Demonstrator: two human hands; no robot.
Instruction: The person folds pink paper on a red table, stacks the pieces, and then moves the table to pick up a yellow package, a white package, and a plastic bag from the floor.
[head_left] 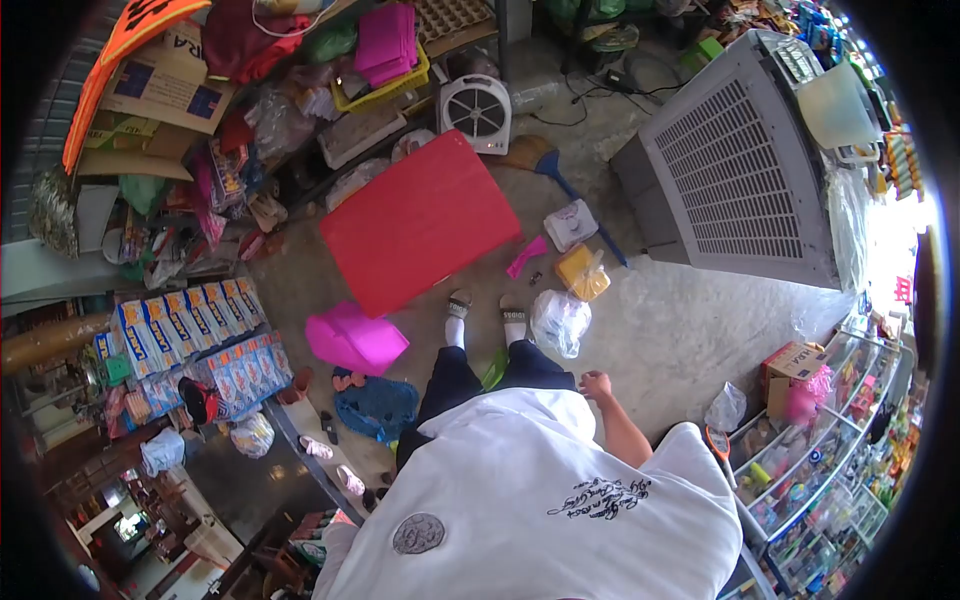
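My right hand (595,385) hangs beside my right hip, its fingers loosely curled and apart, with nothing visible in it. My left hand does not show; the white shirt (560,470) fills the lower part of the view. In front of my sandals (512,308) stands a red table (420,220), seen from above. Nearest to my right hand on the floor is a clear plastic bag (562,322). Beyond that bag lie a yellow package (582,273) and a white pack (570,225). A magenta plastic tub (355,338) sits left of my feet.
A large grey air cooler (735,165) stands at right, with a broom (575,195) lying near it. A box fan (474,115) is behind the table. Glass display shelves (800,450) line the right side. Detergent packs (180,325) are stacked at left, near a blue cloth (375,405).
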